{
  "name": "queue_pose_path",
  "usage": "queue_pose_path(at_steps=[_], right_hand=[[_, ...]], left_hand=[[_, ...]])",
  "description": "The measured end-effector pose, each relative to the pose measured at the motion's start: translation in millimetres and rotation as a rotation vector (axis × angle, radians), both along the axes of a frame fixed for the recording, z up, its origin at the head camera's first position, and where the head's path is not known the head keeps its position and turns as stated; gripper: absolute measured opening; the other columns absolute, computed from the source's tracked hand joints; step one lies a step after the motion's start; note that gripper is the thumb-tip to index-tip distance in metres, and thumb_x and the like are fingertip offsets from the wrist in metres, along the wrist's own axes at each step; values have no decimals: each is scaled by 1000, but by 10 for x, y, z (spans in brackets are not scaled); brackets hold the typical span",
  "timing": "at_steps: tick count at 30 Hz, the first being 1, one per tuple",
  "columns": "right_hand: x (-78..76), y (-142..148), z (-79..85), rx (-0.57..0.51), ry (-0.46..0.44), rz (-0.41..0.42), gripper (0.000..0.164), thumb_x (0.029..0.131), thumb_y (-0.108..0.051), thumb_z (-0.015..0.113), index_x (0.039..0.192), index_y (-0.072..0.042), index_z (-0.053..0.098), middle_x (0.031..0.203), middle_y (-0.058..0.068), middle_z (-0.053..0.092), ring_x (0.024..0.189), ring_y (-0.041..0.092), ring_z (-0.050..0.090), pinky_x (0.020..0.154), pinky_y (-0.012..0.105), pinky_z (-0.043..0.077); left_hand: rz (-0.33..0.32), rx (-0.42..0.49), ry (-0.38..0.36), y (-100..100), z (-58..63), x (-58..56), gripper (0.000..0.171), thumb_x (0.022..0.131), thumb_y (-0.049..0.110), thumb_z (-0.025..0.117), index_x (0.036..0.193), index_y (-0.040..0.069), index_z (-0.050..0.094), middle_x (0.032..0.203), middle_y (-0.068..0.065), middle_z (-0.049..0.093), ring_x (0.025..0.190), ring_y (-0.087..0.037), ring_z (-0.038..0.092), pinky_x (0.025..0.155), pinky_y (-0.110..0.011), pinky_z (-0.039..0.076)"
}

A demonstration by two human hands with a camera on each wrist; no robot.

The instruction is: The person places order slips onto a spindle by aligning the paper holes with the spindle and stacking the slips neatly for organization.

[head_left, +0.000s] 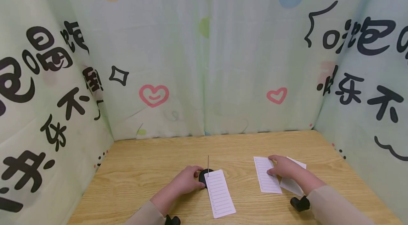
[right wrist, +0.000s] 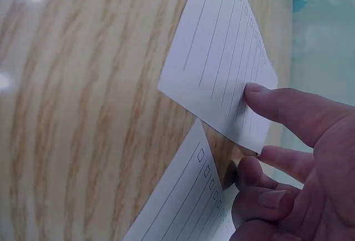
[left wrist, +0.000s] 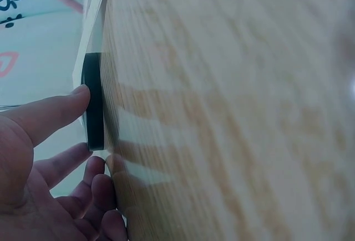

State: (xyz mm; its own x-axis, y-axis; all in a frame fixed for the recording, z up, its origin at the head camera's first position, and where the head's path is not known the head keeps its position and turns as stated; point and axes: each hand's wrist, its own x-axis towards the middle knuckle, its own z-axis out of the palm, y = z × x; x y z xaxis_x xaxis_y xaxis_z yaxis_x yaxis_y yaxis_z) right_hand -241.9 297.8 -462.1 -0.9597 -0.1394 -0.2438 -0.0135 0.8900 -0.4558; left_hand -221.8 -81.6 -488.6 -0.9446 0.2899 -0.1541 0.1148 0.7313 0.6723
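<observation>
My left hand (head_left: 186,181) grips the round black base (head_left: 202,176) of a bill spike between thumb and fingers, and the base stands on the table. From it rises a thin upright needle (head_left: 208,163). One lined paper slip (head_left: 220,195) overlaps the base with its top end and slants toward me. To the right, my right hand (head_left: 285,168) pinches the edge of another lined slip (head_left: 265,177). The right wrist view has the thumb (right wrist: 277,103) on that slip's face and a finger at its edge. Partly under this hand lies a further lined slip (right wrist: 183,196).
The wooden table (head_left: 153,154) meets a pale patterned curtain (head_left: 178,58) at the back, with more curtain on the left and right sides. Black wrist straps (head_left: 300,203) sit under both sleeves.
</observation>
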Motion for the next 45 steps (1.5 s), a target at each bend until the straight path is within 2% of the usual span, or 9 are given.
queue_pose_path(at_steps=[5,8,12,17,21,24,30,38,45], right_hand=[[-3,-16,7,2,23,8,61,85,-21,77,134,6,52,129,33,54,112,42,54,97,60,40],[4,-35,4,-14,42,8,56,85,-18,77,131,6,54,109,24,62,94,32,56,87,51,45],[23,-60,-14,-35,69,14,52,85,-15,77,127,6,56,90,10,57,80,24,51,73,41,45],[33,-81,-54,-45,79,10,51,85,-13,76,129,4,54,89,9,55,77,23,50,69,39,43],[43,-90,-82,-92,72,-4,50,88,-8,72,132,4,51,82,8,49,67,21,47,61,34,38],[47,-94,-98,-128,75,-5,50,90,-3,67,135,4,48,81,8,46,64,20,45,59,33,37],[37,-91,-125,-187,99,9,53,94,1,60,142,4,40,90,9,50,67,20,47,60,33,41],[84,-125,-107,-220,152,12,61,95,-1,60,149,0,32,97,9,55,68,19,47,59,31,42],[137,-198,-78,-263,174,18,59,96,-1,58,150,-2,34,96,8,56,67,18,48,58,29,42]], left_hand=[[-1,-9,3,-4,8,7,53,80,19,83,128,10,62,104,-9,57,93,-26,54,90,-50,46],[-3,-16,8,-5,1,7,53,80,20,83,128,10,62,104,-8,57,93,-26,54,90,-50,46],[-8,-12,7,-9,2,12,53,80,20,83,127,10,62,104,-9,58,93,-26,55,90,-50,46],[-11,-14,10,-11,-9,10,53,80,20,83,128,10,62,103,-8,57,91,-25,54,88,-50,46],[-9,-16,12,-12,-28,6,53,81,21,83,128,11,62,102,-7,57,90,-25,53,87,-49,47],[-8,-18,14,-12,-33,4,53,81,21,83,128,11,62,101,-7,56,90,-24,53,87,-49,47],[-3,-22,15,-10,-27,7,53,81,21,83,128,11,62,101,-7,56,90,-24,53,87,-49,47],[-2,-8,11,3,-10,18,52,81,20,83,128,11,62,103,-8,57,91,-25,54,88,-50,47],[-7,-17,11,0,2,26,53,82,21,83,129,10,62,103,-7,56,91,-24,53,88,-49,47]])
